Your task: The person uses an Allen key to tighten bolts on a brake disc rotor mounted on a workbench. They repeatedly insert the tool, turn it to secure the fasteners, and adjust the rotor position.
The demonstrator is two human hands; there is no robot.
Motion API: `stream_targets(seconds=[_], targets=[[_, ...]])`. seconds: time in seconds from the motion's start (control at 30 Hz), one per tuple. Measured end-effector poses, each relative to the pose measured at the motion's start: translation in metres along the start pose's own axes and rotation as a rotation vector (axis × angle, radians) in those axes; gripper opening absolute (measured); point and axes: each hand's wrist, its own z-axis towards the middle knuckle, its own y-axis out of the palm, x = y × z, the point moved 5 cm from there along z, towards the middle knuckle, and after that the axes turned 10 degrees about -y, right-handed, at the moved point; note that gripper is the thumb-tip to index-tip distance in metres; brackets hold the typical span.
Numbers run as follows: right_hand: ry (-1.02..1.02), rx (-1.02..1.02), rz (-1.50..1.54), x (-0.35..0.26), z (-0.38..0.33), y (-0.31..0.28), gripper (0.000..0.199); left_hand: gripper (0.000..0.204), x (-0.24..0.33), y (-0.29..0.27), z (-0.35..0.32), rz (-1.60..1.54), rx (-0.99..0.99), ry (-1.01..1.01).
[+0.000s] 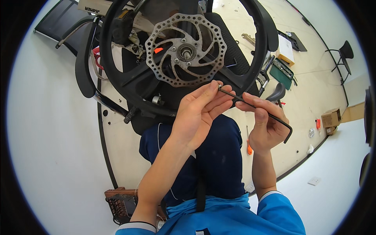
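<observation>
My right hand point(266, 127) pinches hex key point(256, 107) mid-shaft; left hand point(197, 113) fingertips pinch its tip. Key looks stiff, light, thin, likely slippery.

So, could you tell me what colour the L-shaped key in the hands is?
The hex key is black, held in the right hand; the head view shows it.

Wheel point(117, 74) ahead of both hands; hex key point(256, 109) between hands; screwdriver point(248, 145) right of knee.
</observation>
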Motion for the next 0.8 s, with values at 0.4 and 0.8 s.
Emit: stream_targets(seconds=[0.4,0.8], targets=[[-0.118,-0.117,-0.28,0.011,0.015,0.018,0.018,0.022,0.002,-0.003,0.014,-0.245,-0.009,-0.015],[-0.275,-0.265,-0.434,0.016,0.053,0.043,0.02,0.022,0.026,0.008,0.027,-0.452,-0.029,0.074]])
